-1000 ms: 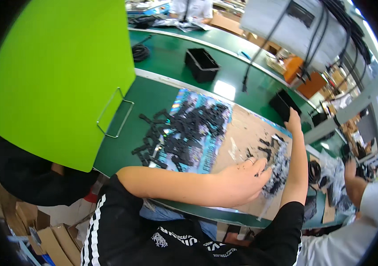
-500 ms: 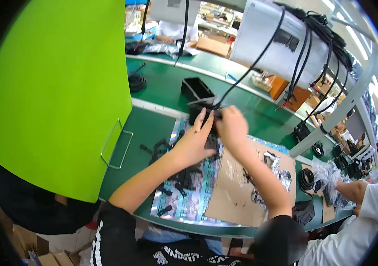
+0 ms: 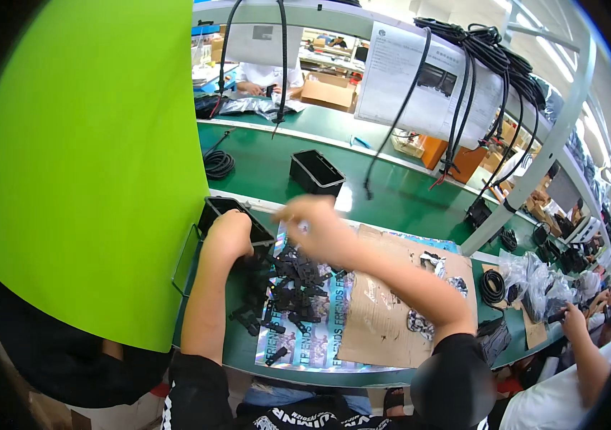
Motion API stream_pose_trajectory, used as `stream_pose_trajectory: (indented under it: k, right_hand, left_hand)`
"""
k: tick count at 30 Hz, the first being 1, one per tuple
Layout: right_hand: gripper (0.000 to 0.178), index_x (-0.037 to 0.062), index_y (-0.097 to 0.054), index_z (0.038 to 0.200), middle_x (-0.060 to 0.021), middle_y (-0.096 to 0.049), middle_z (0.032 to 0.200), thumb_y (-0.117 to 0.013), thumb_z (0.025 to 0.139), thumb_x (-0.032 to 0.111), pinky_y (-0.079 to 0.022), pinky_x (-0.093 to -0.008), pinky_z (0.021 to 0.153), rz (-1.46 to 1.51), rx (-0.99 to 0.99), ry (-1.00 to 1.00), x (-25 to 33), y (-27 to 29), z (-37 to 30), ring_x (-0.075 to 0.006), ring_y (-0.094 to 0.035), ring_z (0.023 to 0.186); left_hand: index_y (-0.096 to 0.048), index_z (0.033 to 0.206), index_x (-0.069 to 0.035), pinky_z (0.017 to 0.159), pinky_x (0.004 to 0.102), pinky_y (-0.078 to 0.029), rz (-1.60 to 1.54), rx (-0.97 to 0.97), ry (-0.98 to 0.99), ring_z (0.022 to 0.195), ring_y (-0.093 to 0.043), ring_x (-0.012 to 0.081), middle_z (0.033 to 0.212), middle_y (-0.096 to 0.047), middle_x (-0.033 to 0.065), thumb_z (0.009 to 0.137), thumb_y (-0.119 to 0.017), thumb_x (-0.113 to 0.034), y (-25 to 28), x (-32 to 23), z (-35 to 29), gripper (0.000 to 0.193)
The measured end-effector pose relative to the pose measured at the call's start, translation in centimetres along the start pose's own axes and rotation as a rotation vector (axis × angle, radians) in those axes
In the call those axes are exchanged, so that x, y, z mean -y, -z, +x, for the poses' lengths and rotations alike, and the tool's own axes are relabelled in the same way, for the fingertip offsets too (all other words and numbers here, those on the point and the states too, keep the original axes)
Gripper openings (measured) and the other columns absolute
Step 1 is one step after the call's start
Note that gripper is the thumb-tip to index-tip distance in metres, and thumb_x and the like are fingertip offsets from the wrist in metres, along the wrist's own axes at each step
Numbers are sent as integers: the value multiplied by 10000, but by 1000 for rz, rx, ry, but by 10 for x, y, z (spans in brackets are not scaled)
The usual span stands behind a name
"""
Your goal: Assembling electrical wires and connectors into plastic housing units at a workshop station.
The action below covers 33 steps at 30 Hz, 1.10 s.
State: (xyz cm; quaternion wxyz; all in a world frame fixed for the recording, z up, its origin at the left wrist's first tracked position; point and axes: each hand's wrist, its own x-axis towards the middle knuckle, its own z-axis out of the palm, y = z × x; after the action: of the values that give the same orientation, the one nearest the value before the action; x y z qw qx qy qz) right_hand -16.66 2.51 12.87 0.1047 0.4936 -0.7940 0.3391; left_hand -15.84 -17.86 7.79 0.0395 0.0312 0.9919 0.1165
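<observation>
My left hand (image 3: 231, 233) grips the near wall of an open-topped black box (image 3: 261, 234) beside the green panel; part of the box is hidden behind my fingers. My right hand (image 3: 314, 228), smeared by motion, is to the right of that box, over the far end of a pile of small black parts (image 3: 297, 287). Whether it holds anything I cannot make out. A second open black box (image 3: 317, 172) stands on the green bench farther back, touched by neither hand.
A large lime-green panel (image 3: 90, 158) bounds the left side, with a wire stand (image 3: 178, 269) near it. Flattened cardboard (image 3: 373, 322) lies right of the pile. Black cables (image 3: 399, 115) hang from a rail. Another person's hand (image 3: 574, 322) is at the far right.
My hands were close together around a black box at the middle. My left hand is now with a box at the left; my right hand has moved left and nearer. The view has shifted.
</observation>
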Motion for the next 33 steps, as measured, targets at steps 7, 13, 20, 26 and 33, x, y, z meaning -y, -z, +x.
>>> stream_pose_trajectory:
  k: [7, 13, 20, 26, 33]
  right_hand:
    - [293, -1, -641, 1091, -94, -688, 975, -455, 869, -39, -503, -256, 827, -424, -741, 271, 11, 250, 103, -177, -661, 897]
    - [519, 40, -572, 1218, -181, -630, 1142, -432, 743, -113, -424, -380, 995, -1345, -276, 110, -89, 381, 164, -367, -563, 1121]
    - [387, 51, -631, 1133, -164, -657, 1073, -632, 762, 160, -462, -397, 909, -1296, -106, -396, -114, 383, 187, -325, -608, 1025]
    - [300, 13, -642, 1082, -170, -691, 924, -591, 897, 244, -480, -366, 774, -733, -582, -34, -131, 409, 195, -291, -655, 843]
    - [231, 3, -593, 1097, -18, -612, 877, -535, 959, 181, -398, -212, 774, -227, -573, 159, -80, 383, 173, -87, -528, 841]
  left_hand:
    - [-730, 773, -52, 729, 375, -529, -166, -15, -49, 834, -650, 319, 906, -675, 165, 549, -690, 32, 7, 67, -2, 243]
    - [-662, 1141, -137, 883, 395, -501, -23, 57, 158, 1021, -620, 278, 1091, -663, 111, 616, -732, -228, 24, 22, -9, 537]
    - [-599, 1182, -69, 891, 408, -473, -162, 11, -40, 1040, -587, 328, 1096, -638, 162, 711, -722, -340, 23, 16, -25, 558]
    - [-552, 1220, -17, 929, 392, -451, -250, -21, -116, 1067, -567, 342, 1143, -604, 197, 744, -717, -306, 26, 8, -28, 581]
    - [-185, 1454, 9, 1082, 405, -306, -603, -545, -404, 1323, -331, 383, 1432, -309, 242, 705, -789, -293, 42, -44, -14, 1009]
